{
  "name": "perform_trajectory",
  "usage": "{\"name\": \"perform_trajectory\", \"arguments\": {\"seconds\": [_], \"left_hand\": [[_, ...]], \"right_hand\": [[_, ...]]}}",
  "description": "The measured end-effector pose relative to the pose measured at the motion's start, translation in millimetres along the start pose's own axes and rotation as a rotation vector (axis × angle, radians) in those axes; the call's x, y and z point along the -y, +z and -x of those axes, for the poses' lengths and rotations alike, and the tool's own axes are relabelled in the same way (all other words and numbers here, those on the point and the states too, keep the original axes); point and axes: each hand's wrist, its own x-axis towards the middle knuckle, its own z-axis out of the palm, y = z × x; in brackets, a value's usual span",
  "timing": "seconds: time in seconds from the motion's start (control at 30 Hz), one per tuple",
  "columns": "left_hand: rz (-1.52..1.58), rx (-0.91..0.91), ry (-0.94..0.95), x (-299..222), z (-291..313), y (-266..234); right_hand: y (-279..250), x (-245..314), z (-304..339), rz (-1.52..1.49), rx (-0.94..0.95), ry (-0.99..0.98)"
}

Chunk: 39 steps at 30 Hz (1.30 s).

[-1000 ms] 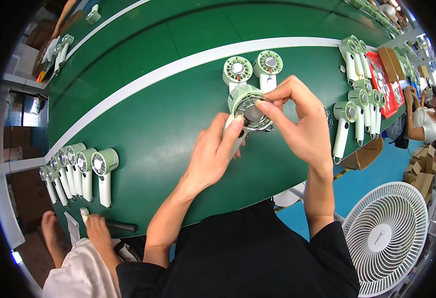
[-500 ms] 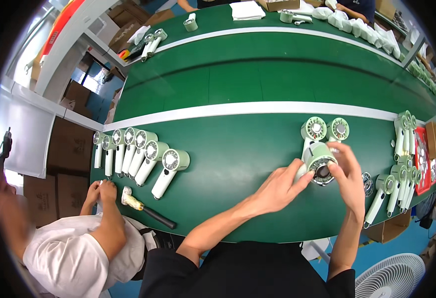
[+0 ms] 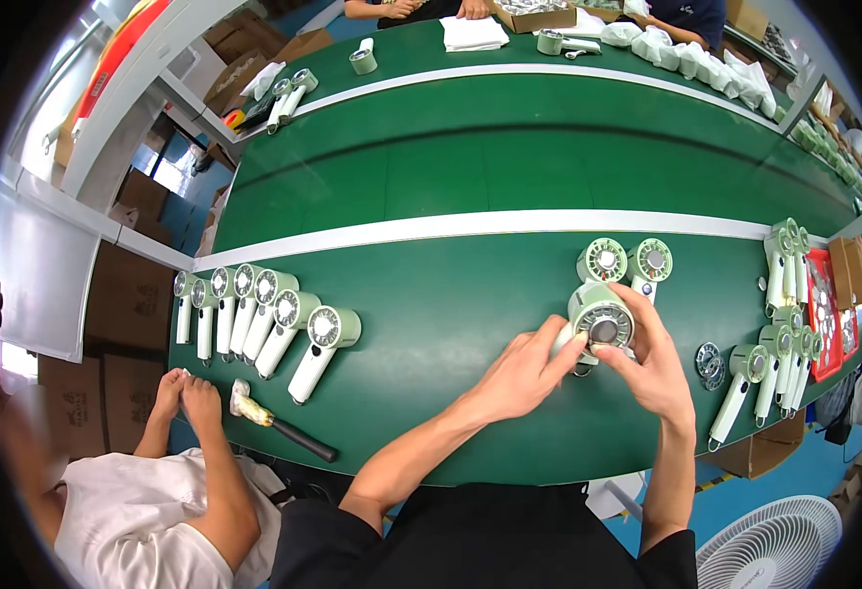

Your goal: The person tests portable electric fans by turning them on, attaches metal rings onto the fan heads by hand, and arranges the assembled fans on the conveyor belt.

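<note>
Both my hands are closed around one pale green and white handheld fan [image 3: 593, 306], held over the green table with its round face tilted toward me. My left hand [image 3: 531, 365] grips it at the left side, near the handle, with the thumb by the face. On the other side, my right hand [image 3: 650, 358] wraps the head, its thumb pressed at the lower rim. Just beyond the held fan lie two more handheld fans, a left one [image 3: 605, 259] and a right one [image 3: 651, 259]. A loose round grille [image 3: 710, 365] rests on the table to the right of my right hand.
A row of handheld fans [image 3: 285, 310] lies at the left, near a black-handled mallet [image 3: 284, 422]. More fans [image 3: 748, 363] and a red tray [image 3: 822, 314] are at the right. A co-worker in a white shirt [image 3: 156, 515] sits left. White rails [image 3: 470, 224] cross the table.
My hands and the held fan have shifted slightly left in the picture, and the fan's face has turned more upward. The whole view has shifted a little. Another person's hands show more at the far side.
</note>
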Motion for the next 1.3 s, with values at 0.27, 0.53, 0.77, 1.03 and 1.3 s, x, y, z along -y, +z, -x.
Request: {"name": "perform_trajectory", "arguments": {"seconds": [0.27, 0.53, 0.77, 1.03, 1.3], "left_hand": [[-0.184, -0.107, -0.095, 5, 22, -21], [-0.405, -0.717, -0.082, 60, 46, -52], [-0.701, -0.834, -0.035, 105, 27, -89], [-0.981, -0.885, -0.146, 70, 28, -87], [-0.337, -0.453, 0.063, 35, -30, -4]], "right_hand": [[30, -11, -28, -0.168, 0.019, 0.155], [60, -36, -24, 0.195, 0.048, -0.062], [37, -35, 2, 0.246, -0.083, -0.031], [-31, -42, 40, 0.263, -0.634, 0.003], [-63, -94, 80, 0.367, -0.924, 0.119]]}}
